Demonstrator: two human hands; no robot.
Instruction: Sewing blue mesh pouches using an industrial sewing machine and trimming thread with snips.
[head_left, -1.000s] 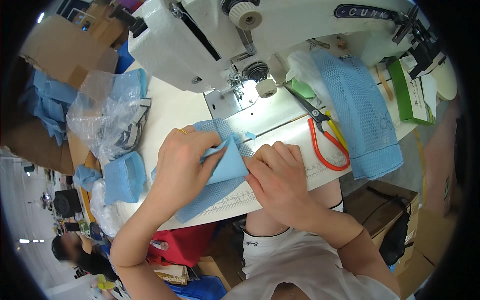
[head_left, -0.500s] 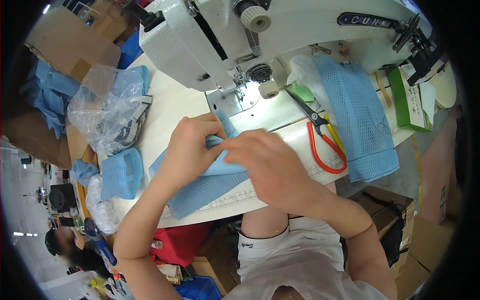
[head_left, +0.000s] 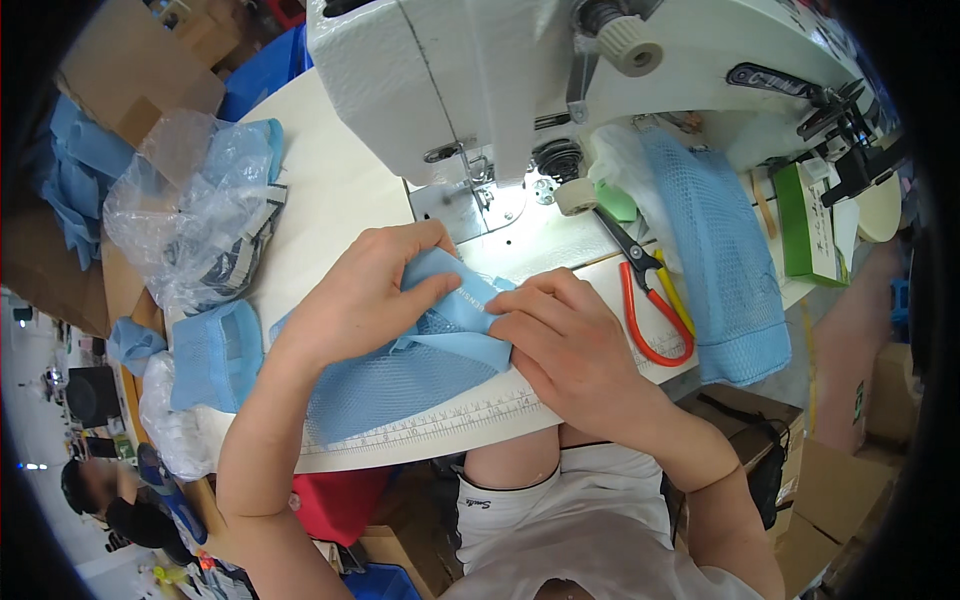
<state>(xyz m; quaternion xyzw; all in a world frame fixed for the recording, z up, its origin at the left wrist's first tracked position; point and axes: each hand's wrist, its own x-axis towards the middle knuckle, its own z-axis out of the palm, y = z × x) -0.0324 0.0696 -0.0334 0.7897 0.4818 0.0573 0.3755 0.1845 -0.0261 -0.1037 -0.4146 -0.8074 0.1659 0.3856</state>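
Observation:
A piece of light blue mesh fabric (head_left: pixel 400 388) lies on the table just in front of the sewing machine (head_left: pixel 440 90). Along its upper side runs a smooth blue fabric band (head_left: pixel 460 292) with pale printing on it. My left hand (head_left: pixel 375 290) pinches the band's left part between thumb and fingers. At the band's right end my right hand (head_left: pixel 570 345) is closed on its edge, fingertips pressed together. The needle and presser foot (head_left: pixel 482 195) stand beyond my hands, apart from the fabric.
Red-handled scissors (head_left: pixel 655 315) lie to the right, beside a finished-looking blue mesh sleeve (head_left: pixel 715 260) and a green box (head_left: pixel 808 225). On the left are a clear plastic bag (head_left: pixel 190 210), a folded blue mesh piece (head_left: pixel 215 355) and a carton (head_left: pixel 130 70). Another person (head_left: pixel 130 505) is far left.
My right hand, blurred before, has moved right and down and now grips the band's right end. The band is spread out flatter, its printing now showing. The view has shifted slightly.

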